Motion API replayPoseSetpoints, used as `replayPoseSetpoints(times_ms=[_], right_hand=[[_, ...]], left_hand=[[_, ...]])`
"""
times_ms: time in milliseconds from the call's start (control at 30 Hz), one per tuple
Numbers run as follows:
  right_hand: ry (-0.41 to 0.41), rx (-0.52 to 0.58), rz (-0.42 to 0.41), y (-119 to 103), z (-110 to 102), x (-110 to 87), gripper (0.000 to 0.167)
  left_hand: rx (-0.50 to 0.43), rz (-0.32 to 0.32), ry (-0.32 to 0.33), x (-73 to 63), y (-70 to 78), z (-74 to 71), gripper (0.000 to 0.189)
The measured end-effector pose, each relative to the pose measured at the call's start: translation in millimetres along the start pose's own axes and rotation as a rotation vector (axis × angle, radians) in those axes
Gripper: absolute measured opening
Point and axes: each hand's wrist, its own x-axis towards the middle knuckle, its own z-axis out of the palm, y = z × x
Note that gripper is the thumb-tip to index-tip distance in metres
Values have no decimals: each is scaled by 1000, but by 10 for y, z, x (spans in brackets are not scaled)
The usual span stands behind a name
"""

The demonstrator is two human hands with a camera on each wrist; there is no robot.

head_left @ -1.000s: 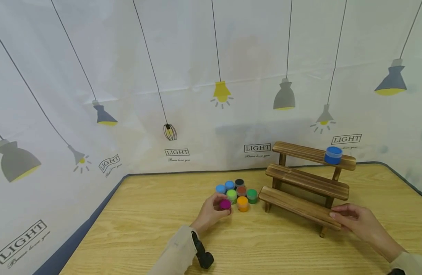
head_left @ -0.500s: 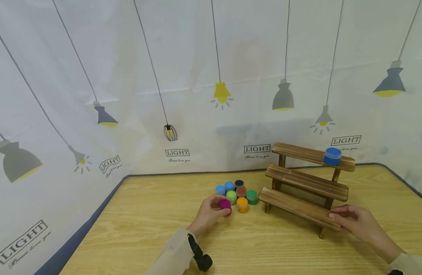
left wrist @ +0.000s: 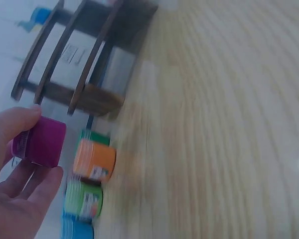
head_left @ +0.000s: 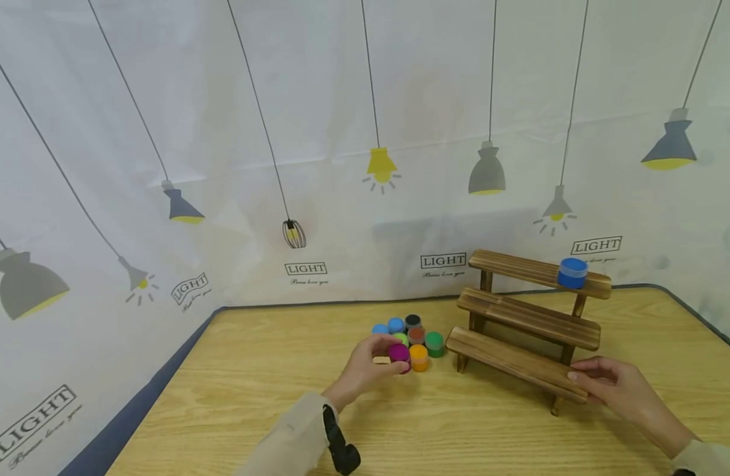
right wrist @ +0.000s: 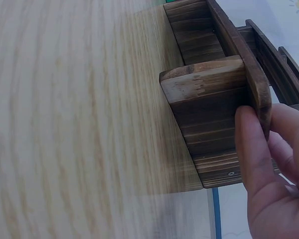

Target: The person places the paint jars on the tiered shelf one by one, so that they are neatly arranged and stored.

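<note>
My left hand (head_left: 367, 370) pinches a purple paint pot (head_left: 400, 357) between thumb and fingers. In the left wrist view, the purple pot (left wrist: 46, 142) appears raised off the table, close by the orange pot (left wrist: 94, 160). With thumb and fingers my right hand (head_left: 623, 390) grips the right end of the lowest step of a three-tier wooden stand (head_left: 514, 360). The right wrist view has the thumb beneath that step (right wrist: 249, 74) and fingers over it. A blue pot (head_left: 572, 273) sits on the top step, toward its right end.
Several pots cluster left of the stand: orange (head_left: 419, 357), green (head_left: 434, 344), brown (head_left: 416, 336), black (head_left: 412, 322), two light blue, and a lime green one (head_left: 401, 339) partly behind my left fingers. A printed cloth (head_left: 341, 198) hangs behind the wooden table (head_left: 270, 370).
My left hand has lifted the purple pot slightly and moved it right, now overlapping the lime green pot in the head view. My right hand keeps its grip on the stand.
</note>
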Motion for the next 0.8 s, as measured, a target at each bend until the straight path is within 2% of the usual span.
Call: replayPoseSetpoints(times_ms=[100,300,600,800], right_hand=[[2,-7,19,0,-4,-2,41],[-10,-27,35,19,-6,-10,41],[-18,-22,47,-1,-11,-14,42],[-6,-28,23,-11,-2,-11,41]], left_hand=[[-35,31,-48,46,-1,104,35],[-79,64,-89,62,185,331,34],[47,130,-174,193,450,608,35],[82,189,-232,320,569,787,36]])
